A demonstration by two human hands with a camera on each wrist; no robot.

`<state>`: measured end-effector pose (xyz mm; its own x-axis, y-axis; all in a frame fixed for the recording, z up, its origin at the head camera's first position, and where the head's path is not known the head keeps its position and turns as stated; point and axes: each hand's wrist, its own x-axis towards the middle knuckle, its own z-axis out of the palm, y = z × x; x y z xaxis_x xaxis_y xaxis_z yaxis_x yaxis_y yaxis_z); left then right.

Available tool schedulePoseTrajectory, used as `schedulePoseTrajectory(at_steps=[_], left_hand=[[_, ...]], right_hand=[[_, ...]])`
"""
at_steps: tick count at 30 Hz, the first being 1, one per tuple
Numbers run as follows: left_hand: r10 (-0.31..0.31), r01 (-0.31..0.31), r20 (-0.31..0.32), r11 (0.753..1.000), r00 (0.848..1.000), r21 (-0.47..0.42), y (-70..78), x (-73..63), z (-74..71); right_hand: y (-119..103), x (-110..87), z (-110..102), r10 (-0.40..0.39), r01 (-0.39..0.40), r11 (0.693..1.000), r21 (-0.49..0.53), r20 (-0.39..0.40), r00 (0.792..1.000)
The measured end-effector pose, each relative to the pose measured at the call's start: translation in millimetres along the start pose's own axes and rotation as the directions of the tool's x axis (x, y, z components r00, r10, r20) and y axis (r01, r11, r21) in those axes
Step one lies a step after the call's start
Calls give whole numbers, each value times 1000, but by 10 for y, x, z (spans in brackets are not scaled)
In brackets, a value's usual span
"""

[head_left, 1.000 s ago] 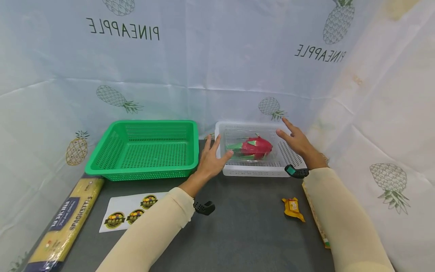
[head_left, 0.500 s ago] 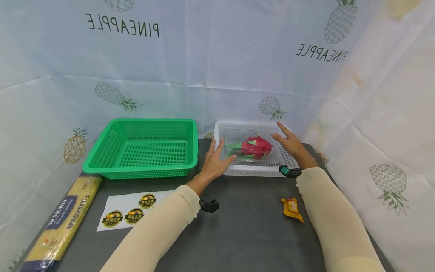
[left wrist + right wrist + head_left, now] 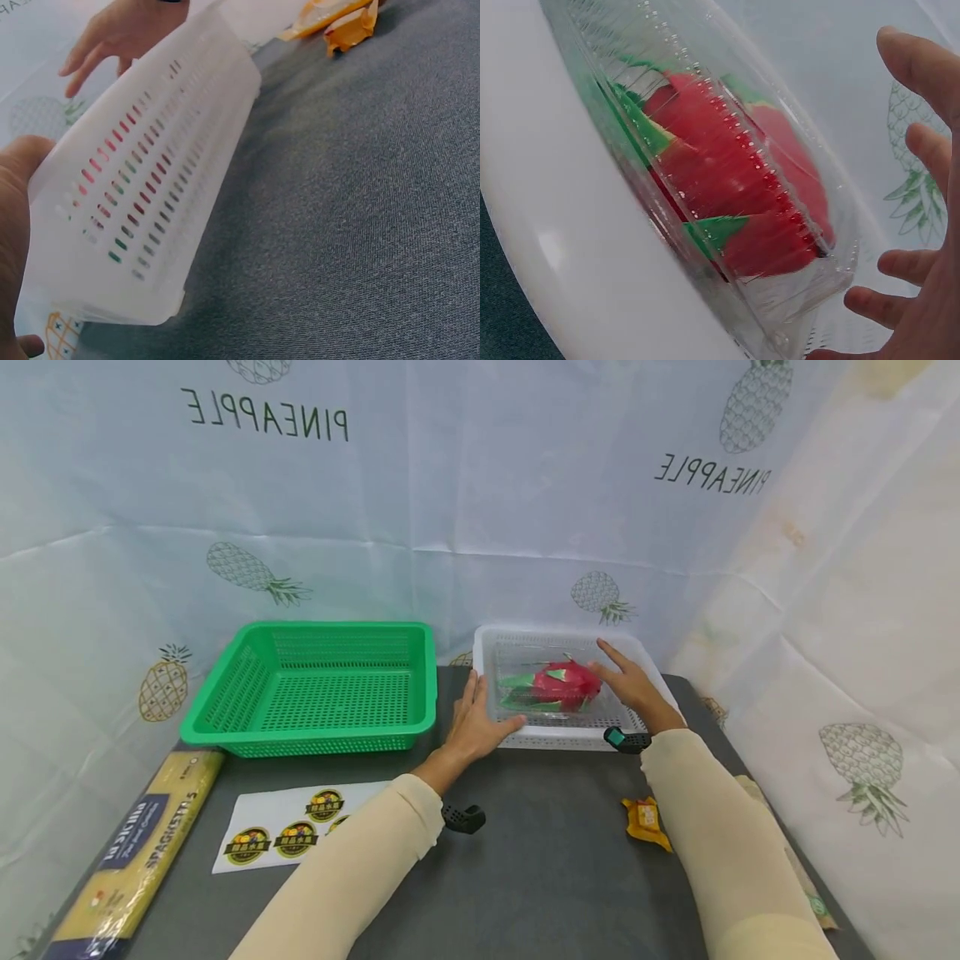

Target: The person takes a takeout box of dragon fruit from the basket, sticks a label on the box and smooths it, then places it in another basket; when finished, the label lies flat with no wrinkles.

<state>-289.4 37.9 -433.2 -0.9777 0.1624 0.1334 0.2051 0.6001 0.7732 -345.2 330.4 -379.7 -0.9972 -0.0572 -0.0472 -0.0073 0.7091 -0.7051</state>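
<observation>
A red dragon fruit [image 3: 564, 683] with green scales lies inside a clear plastic box [image 3: 787, 289], which sits in a white slotted basket [image 3: 551, 737] at the back right of the table. My left hand [image 3: 474, 731] is at the basket's front left corner, its straight fingers along the left side and its thumb at the rim. Over the basket's right part is my right hand [image 3: 636, 690], fingers spread near the right end of the box. In the right wrist view those fingers stand apart from the box and hold nothing.
A green basket [image 3: 311, 743] stands to the left. In front of it lie a sheet of round stickers [image 3: 296, 827] and a spaghetti pack [image 3: 142, 843]. A small orange packet [image 3: 647, 823] is at right, and another pack [image 3: 813, 893] lies partly behind the right sleeve.
My right hand has moved left and lower, closer to the boxed fruit. My left hand has shifted slightly right and toward me, against the white basket's corner. The baskets stay in place.
</observation>
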Motion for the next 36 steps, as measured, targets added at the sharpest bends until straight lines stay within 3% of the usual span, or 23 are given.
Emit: schedulePoseTrajectory(at_steps=[9,19,25,30,36], left_hand=[[-25,24,26,1000,999,11,-6,-12,10],[-27,26,40,999,999,28,15,10,2],[-28,27,35,999,999,39,5,28,-4],[-37,35,36,999,999,38,14,31,0],[-37,36,41,999,998,33,20,31,-6]], right_hand=[[118,81,121,65,-71,997,43,120,991],[87,97,198,105,-175,943,283,244,964],[102,107,220,74,-149,929,339,223,972],[87,97,208,93,-149,919,365,168,981],[65,84,180,79,-132,867,481,128,989]])
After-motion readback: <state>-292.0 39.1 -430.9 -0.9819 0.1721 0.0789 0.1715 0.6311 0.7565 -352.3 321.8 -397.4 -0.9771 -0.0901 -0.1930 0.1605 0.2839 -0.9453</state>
